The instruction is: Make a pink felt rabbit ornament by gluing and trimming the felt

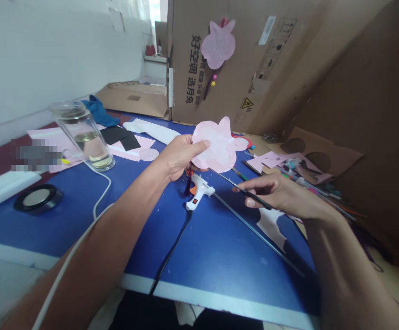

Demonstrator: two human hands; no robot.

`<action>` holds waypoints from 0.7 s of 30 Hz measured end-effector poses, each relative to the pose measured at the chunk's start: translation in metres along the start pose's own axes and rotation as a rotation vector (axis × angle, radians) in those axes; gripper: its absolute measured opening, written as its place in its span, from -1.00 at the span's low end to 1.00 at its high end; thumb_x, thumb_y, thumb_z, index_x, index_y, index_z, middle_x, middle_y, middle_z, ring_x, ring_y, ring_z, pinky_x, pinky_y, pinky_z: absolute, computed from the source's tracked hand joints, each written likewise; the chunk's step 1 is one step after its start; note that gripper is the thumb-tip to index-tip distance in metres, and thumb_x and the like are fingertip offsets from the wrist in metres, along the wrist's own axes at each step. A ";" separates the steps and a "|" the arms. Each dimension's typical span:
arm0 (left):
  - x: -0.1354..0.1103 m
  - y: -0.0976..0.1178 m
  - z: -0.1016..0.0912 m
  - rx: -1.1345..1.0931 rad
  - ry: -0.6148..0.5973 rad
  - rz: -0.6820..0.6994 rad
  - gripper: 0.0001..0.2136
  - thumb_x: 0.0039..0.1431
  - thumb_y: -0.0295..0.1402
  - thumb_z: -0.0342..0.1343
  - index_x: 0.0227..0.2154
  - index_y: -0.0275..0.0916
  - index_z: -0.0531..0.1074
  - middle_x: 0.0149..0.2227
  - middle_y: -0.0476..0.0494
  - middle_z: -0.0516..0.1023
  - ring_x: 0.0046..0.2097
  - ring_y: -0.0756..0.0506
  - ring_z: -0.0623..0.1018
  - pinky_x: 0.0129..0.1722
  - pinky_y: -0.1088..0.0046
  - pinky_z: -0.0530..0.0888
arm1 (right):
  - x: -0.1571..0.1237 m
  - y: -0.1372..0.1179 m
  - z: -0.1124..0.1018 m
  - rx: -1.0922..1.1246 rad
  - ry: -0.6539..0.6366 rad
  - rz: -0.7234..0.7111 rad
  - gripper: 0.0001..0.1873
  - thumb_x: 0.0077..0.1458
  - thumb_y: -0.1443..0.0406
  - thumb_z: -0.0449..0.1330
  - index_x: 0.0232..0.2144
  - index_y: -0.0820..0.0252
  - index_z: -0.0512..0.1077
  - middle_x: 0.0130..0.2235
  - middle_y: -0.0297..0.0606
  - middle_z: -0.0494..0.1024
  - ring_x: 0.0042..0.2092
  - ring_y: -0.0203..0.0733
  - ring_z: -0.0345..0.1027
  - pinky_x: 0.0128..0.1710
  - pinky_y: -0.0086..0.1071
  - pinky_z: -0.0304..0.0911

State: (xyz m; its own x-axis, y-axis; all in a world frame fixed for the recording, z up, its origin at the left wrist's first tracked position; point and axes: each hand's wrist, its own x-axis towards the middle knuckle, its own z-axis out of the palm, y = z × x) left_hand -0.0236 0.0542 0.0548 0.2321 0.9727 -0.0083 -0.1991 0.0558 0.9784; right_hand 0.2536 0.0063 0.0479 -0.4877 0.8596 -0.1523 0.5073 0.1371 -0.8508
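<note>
Cardboard panels (289, 68) back the blue table (202, 247). Left hand (177, 156) pinches a pink paper cutout (216, 146). Right hand (282, 195) grips a thin dark stick (254, 196).

We sit at a home craft corner: blue table (82, 215), glue gun (199, 191), paper scraps (271, 160), cardboard boxes (241, 64).

Seen from a head-worn camera, close above the blue rectangular tabletop (220, 247), facing forward and down; tall brown cardboard box (241, 82) at twelve o'clock, forearms entering from six.
</note>
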 end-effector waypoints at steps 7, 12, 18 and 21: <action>0.005 -0.002 -0.003 -0.079 0.075 0.029 -0.87 0.29 -0.36 0.32 -0.31 -0.35 0.63 -0.36 -0.27 0.72 -0.40 -0.11 0.66 -0.32 0.37 0.63 | 0.001 0.010 -0.002 -0.007 -0.004 -0.001 -0.39 -0.05 -0.11 0.55 -0.04 0.10 0.76 -0.47 -0.33 0.42 -0.43 -0.28 0.11 -0.44 -0.37 0.07; 0.011 -0.002 -0.006 -0.208 0.184 0.052 -0.89 0.30 -0.40 0.31 -0.26 -0.37 0.62 -0.29 -0.35 0.74 -0.30 -0.17 0.71 -0.22 0.30 0.63 | 0.004 0.016 0.000 0.020 0.003 -0.017 -0.45 -0.02 -0.07 0.55 -0.05 0.09 0.75 -0.48 -0.39 0.36 -0.45 -0.32 0.07 -0.47 -0.41 0.02; 0.008 0.007 -0.003 -0.448 0.299 0.017 -0.88 0.37 -0.43 0.25 -0.11 -0.35 0.61 -0.21 -0.35 0.76 -0.22 -0.18 0.73 -0.12 0.29 0.63 | 0.009 0.017 0.008 0.116 0.057 -0.032 -0.51 0.06 -0.03 0.52 -0.04 0.06 0.68 -0.39 -0.38 0.45 -0.39 -0.29 0.16 -0.42 -0.40 0.06; 0.006 0.012 0.003 -0.551 0.355 0.012 -0.85 0.41 -0.44 0.21 -0.04 -0.33 0.59 -0.18 -0.30 0.76 -0.24 -0.15 0.72 -0.14 0.32 0.63 | 0.013 0.013 0.014 0.157 0.147 -0.061 -0.52 0.06 -0.03 0.52 -0.06 0.06 0.67 -0.29 -0.34 0.54 -0.32 -0.25 0.27 -0.34 -0.38 0.17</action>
State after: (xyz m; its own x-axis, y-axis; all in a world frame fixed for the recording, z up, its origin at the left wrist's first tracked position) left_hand -0.0219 0.0597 0.0670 -0.0822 0.9840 -0.1581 -0.6805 0.0605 0.7302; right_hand 0.2442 0.0121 0.0275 -0.3994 0.9161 -0.0335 0.3575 0.1220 -0.9259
